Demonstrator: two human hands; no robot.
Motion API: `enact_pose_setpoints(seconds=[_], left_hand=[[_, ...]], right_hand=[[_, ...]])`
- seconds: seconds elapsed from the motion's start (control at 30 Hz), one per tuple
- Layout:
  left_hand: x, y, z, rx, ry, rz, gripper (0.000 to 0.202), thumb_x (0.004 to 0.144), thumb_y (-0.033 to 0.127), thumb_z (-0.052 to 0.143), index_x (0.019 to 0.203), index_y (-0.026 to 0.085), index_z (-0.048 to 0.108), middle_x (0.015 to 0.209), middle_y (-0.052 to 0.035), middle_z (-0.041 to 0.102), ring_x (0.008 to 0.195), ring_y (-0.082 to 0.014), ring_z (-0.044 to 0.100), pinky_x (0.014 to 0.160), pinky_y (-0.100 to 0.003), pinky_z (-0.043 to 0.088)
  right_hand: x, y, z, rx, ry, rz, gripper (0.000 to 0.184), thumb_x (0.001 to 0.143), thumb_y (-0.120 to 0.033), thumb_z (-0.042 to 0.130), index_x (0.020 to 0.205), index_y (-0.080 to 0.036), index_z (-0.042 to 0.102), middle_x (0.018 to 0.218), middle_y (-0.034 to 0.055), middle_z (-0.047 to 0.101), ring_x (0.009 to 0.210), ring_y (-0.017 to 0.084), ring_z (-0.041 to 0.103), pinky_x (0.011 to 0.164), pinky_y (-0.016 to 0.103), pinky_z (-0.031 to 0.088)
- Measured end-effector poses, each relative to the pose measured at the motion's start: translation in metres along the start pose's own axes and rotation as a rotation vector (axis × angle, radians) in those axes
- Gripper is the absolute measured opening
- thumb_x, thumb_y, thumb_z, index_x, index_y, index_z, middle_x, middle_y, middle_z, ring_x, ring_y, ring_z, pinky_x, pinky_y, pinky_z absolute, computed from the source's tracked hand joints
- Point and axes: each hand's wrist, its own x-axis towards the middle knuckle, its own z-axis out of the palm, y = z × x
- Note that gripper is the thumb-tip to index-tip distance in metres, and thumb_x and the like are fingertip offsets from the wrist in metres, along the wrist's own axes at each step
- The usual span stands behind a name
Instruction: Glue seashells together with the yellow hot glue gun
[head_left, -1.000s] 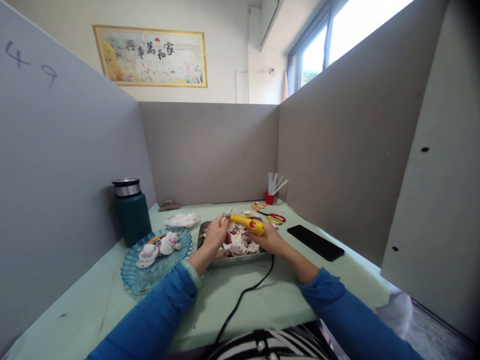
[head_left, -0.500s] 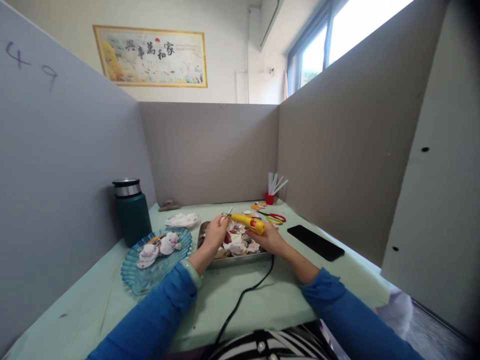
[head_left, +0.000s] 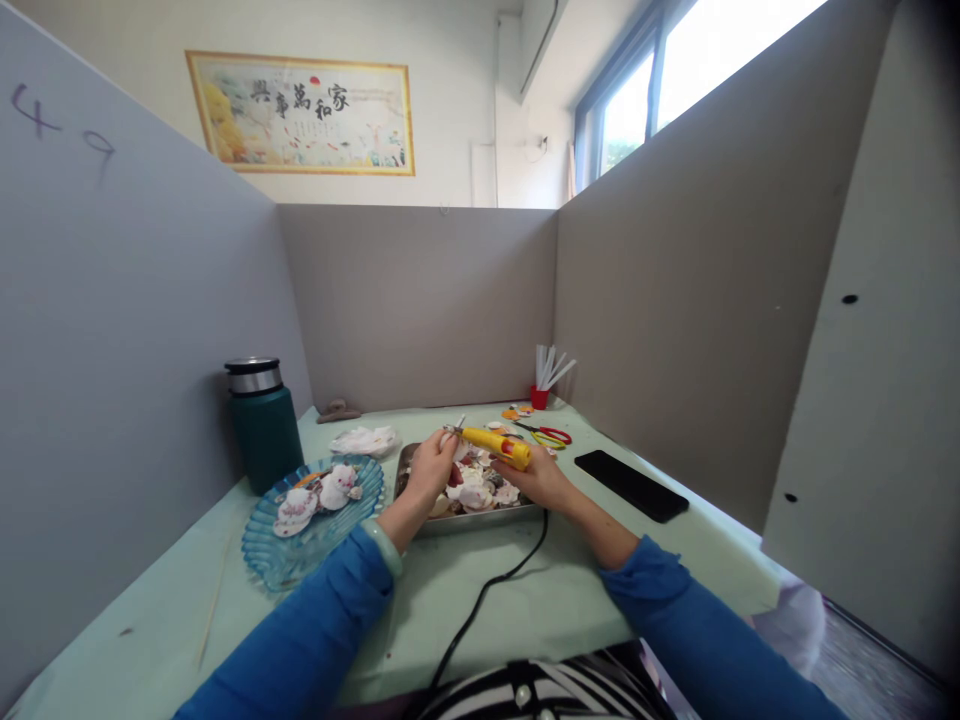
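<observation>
My right hand is wrapped around a yellow glue gun, whose tip points left at a small shell. That shell is pinched in my left hand. Both hands hover over a metal tray filled with several seashells. The gun's black cord runs down the table toward me.
A blue glass plate with shells lies at the left, a green flask behind it. Red scissors, a red cup of sticks and a black phone are at the right. Grey partitions enclose the table.
</observation>
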Motion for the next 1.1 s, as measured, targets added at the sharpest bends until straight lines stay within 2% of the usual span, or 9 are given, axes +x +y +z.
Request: enact_pose_setpoints(seconds=[0.33, 0.57, 0.8, 1.1], left_hand=[[-0.0008, 0.0026, 0.0004, -0.016, 0.010, -0.013, 0.027, 0.087, 0.046, 0.044, 0.080, 0.020, 0.051, 0.038, 0.0051, 0.050, 0.033, -0.0117, 0.047, 0.037, -0.018, 0.031], [-0.0010, 0.0024, 0.0005, -0.049, 0.020, -0.016, 0.030, 0.086, 0.049, 0.047, 0.082, 0.020, 0.053, 0.039, 0.0053, 0.050, 0.034, -0.0117, 0.049, 0.038, -0.018, 0.031], [0.0002, -0.0001, 0.0012, -0.001, 0.025, 0.044, 0.028, 0.087, 0.046, 0.046, 0.083, 0.020, 0.056, 0.038, 0.0053, 0.050, 0.034, -0.0121, 0.049, 0.039, -0.019, 0.033], [0.0008, -0.0013, 0.0012, 0.008, 0.028, 0.039, 0.030, 0.087, 0.047, 0.046, 0.084, 0.019, 0.057, 0.038, 0.0050, 0.050, 0.034, -0.0126, 0.049, 0.040, -0.019, 0.034]], right_hand=[[-0.0006, -0.0036, 0.0001, -0.021, 0.043, -0.017, 0.023, 0.083, -0.039, 0.058, 0.079, -0.016, 0.062, 0.066, -0.0001, 0.055, 0.060, 0.013, 0.049, 0.055, 0.023, 0.040], [0.0001, -0.0027, -0.0004, -0.006, 0.096, 0.074, 0.025, 0.081, -0.039, 0.059, 0.081, -0.015, 0.066, 0.064, 0.0003, 0.059, 0.057, 0.013, 0.050, 0.055, 0.024, 0.042], [0.0001, -0.0066, -0.0019, -0.031, 0.074, 0.047, 0.025, 0.081, -0.038, 0.059, 0.083, -0.014, 0.067, 0.065, 0.0002, 0.060, 0.057, 0.013, 0.051, 0.056, 0.024, 0.043], [0.0003, -0.0078, -0.0027, -0.043, 0.069, 0.022, 0.025, 0.081, -0.038, 0.059, 0.081, -0.015, 0.068, 0.070, 0.0018, 0.063, 0.060, 0.013, 0.054, 0.058, 0.024, 0.044]])
